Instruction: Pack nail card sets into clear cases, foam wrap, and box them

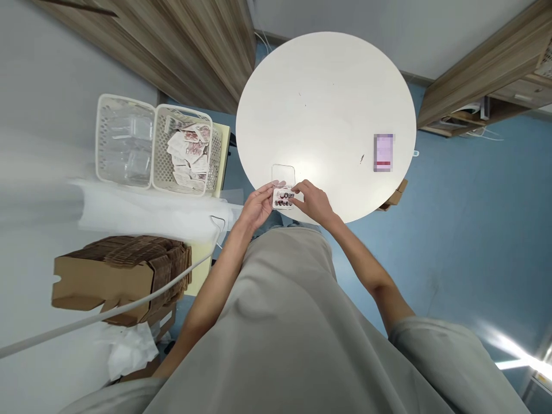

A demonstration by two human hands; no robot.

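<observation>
At the near edge of the round white table [328,109], my left hand [257,206] grips a small clear plastic box [283,173] by its left side. Its transparent lid stands open, tilted away from me. Inside lies a white card or insert [276,197] with small dark pieces set in two rows; they are too small to name. My right hand [314,201] reaches over the box from the right. Its thumb and forefinger are apart at the right side of the insert, and I cannot make out anything between them.
A blurred pink-purple rectangle [383,153] lies at the table's right. On the left, one white basket [100,144] holds clear plastic boxes and another [159,172] holds printed packets. Below them are white wrapping film [129,210], folded brown cartons [103,282] and a pale curved rod [142,300].
</observation>
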